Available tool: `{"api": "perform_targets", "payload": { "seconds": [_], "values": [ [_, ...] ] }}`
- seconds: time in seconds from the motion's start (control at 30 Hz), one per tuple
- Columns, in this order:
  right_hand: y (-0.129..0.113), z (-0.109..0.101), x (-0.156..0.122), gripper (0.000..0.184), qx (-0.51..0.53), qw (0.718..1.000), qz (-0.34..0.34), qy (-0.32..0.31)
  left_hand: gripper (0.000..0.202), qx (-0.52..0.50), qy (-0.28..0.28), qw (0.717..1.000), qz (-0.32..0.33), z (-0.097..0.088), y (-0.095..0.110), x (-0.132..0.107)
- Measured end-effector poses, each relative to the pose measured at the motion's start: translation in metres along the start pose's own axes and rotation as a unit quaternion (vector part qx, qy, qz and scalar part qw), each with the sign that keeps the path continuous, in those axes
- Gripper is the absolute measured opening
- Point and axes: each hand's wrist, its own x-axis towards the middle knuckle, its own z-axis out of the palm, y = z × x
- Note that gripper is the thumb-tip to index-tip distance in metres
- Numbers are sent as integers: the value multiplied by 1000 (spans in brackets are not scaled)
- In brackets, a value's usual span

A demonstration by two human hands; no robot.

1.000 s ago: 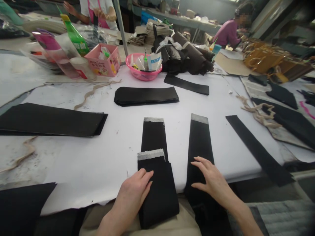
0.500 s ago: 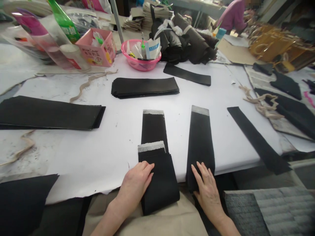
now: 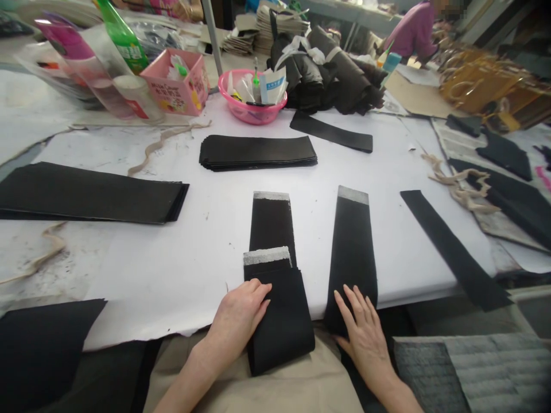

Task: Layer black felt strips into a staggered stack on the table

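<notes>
At the table's near edge, my left hand point(image 3: 241, 307) is closed on the left side of a folded black strip point(image 3: 284, 315), fingers pressed together. This strip looks like leather or fabric and has a whitish band at its upper end. Its fold hangs over my lap, and it partly covers another black strip point(image 3: 271, 226) with a similar pale end. To the right, my right hand point(image 3: 364, 327) rests with fingers spread on the lower part of a long black strip point(image 3: 352, 246), also pale-ended, which runs over the table edge.
Stacks of black pieces lie at left point(image 3: 94, 192) and centre back point(image 3: 258, 152). One narrow black strip point(image 3: 451, 246) overhangs the edge at right. A pink basket point(image 3: 253, 112), a pink box point(image 3: 178, 86) and bottles stand behind. A person in purple point(image 3: 411, 34) is at the far right.
The view has shifted slightly, so the table things sit a little further right. Both hands stay nearly in place on their strips. Part of another person now shows at the top left.
</notes>
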Motion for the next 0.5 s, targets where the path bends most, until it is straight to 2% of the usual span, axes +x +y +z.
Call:
{"api": "perform_targets", "payload": {
  "seconds": [0.1,0.17,0.33,0.5],
  "values": [
    [-16,12,-7,85,-13,998,46,37,26,-1,3,1000,2,0,-1,-1],
    [-16,9,-9,85,11,998,40,37,27,-2,2,1000,2,0,-1,-1],
    [14,-21,-7,77,143,989,-10,-16,26,-6,-3,1000,4,0,-2,-1],
    [45,-45,0,38,289,953,38,-82,26,0,-14,1000,0,-2,-2,1]
  ]
}}
